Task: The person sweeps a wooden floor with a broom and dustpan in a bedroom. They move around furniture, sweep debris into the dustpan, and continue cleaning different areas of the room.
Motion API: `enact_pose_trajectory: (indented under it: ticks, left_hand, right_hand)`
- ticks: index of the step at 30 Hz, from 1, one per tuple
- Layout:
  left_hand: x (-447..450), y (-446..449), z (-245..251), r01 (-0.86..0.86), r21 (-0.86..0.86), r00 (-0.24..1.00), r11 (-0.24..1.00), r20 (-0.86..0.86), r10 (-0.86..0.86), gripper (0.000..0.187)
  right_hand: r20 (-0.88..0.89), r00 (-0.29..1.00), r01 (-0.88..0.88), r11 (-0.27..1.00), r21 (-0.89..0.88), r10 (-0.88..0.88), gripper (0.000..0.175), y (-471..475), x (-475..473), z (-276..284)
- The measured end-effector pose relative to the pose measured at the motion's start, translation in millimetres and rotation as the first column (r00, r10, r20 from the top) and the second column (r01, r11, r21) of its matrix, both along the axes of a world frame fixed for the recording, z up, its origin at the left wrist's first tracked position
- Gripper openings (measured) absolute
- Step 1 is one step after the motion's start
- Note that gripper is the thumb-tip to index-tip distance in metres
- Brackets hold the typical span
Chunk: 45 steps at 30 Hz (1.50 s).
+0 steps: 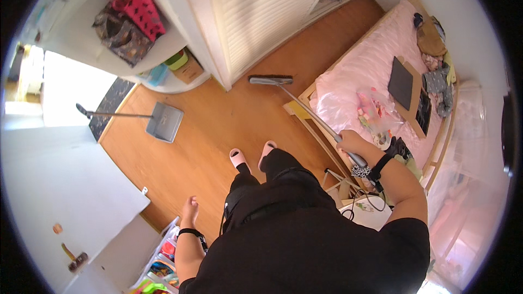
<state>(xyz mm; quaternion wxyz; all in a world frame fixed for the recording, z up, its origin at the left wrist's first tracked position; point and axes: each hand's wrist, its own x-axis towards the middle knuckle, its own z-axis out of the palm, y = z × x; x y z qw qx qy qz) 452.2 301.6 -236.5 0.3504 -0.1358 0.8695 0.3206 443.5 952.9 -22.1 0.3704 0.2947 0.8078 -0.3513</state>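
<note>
My right hand (353, 143) grips the grey upper end of a broom handle (314, 116). The handle slants away across the corner of the bed, and the grey broom head (269, 80) with dark bristles rests on the wood floor near the white slatted door. My left hand (191, 210) hangs at my side with nothing in it, its fingers loosely bent. Across the floor to the left, a grey long-handled dustpan (164, 122) stands apart from the broom, with some small debris visible in its pan.
A bed with a pink cover (367, 53) bears a cardboard box (414, 106) and clothes on the right. Drawers of colourful items (163, 267) stand beside my left arm. Rounded white shelves (175, 92) hold bags at the upper left. A white stool (367, 212) is by my right side.
</note>
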Motion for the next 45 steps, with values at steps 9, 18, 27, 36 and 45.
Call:
enact_pose_trajectory:
  ticks: [9,18,27,36,45]
  left_hand:
    - [-195,134,12,0.442,-0.155,0.891,0.884,-0.044,-0.453,0.031]
    - [-296,356,34,0.592,0.025,0.791,0.806,-0.209,-0.575,0.031]
    - [-393,445,41,0.747,-0.141,0.663,0.65,0.084,-0.744,0.037]
    - [-421,511,64,0.749,-0.191,0.642,0.634,-0.028,-0.766,0.034]
    - [-345,385,72,0.65,-0.34,0.76,0.679,0.286,-0.584,0.036]
  right_hand:
    - [0.069,0.653,0.712,0.58,-0.397,-0.754,0.011,93,-36,-19]
    - [0.222,0.48,0.787,0.304,-0.537,-0.849,0.011,208,-60,-28]
    - [0.352,0.331,0.793,0.055,-0.607,-0.876,0.014,239,-70,-40]
    - [0.415,0.28,0.769,-0.057,-0.637,-0.865,0.016,257,-75,-31]
    - [0.296,0.364,0.781,0.116,-0.614,-0.883,0.012,302,-112,-48]
